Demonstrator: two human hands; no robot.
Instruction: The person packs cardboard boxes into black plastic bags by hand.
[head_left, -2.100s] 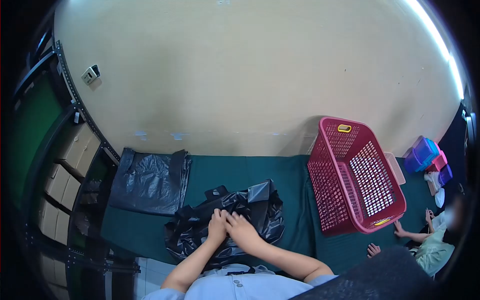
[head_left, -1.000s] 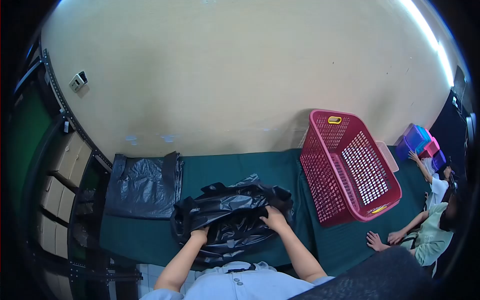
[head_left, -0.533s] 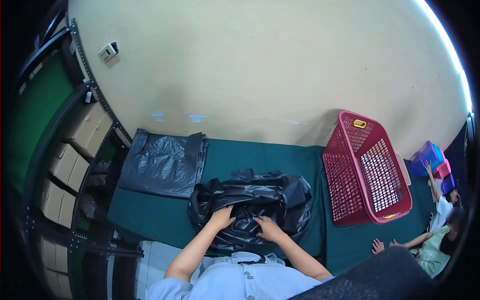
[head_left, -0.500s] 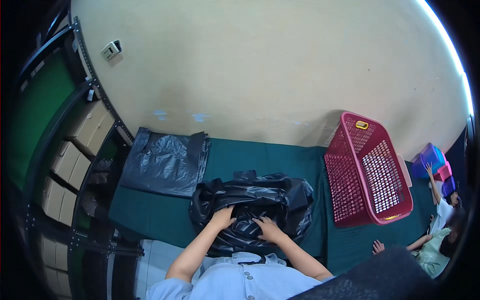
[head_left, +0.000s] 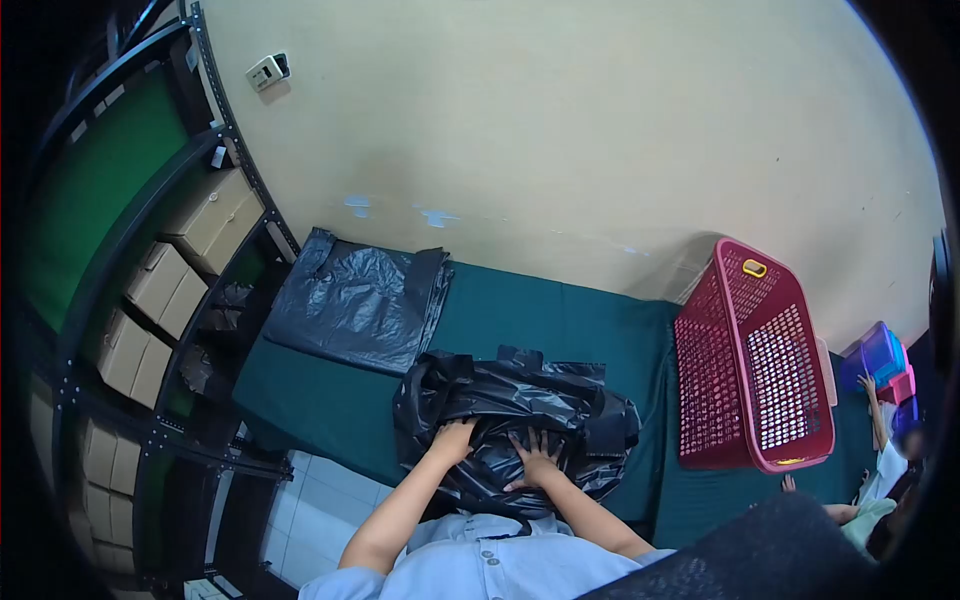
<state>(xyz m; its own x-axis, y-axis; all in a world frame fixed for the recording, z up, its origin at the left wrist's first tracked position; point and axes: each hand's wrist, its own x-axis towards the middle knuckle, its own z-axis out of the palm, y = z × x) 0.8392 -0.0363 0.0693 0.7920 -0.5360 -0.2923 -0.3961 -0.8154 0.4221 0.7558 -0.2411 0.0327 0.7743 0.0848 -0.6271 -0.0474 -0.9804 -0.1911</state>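
A crumpled black plastic bag (head_left: pixel 510 402) lies on the green-covered table in front of me, with its mouth gathered in folds. My left hand (head_left: pixel 455 441) rests on the bag's near left part, its fingers stretched out and the tips partly lost among the folds. Just to the right, my right hand (head_left: pixel 536 462) presses flat on the plastic with its fingers spread. Neither hand grips anything. A stack of flat, folded black plastic bags (head_left: pixel 355 305) lies beyond the bag, to the left.
A tall maroon laundry basket (head_left: pixel 742 360) stands on the green tablecloth (head_left: pixel 560 310) at right. Black metal shelving (head_left: pixel 165 420) with cardboard boxes (head_left: pixel 215 220) lines the left side. At far right, other people's hands reach near purple and pink plastic containers (head_left: pixel 880 355).
My right hand has spread its fingers flat over the bag, and my left hand has shifted slightly on it. The bag's folds have changed shape. The camera view has turned a little.
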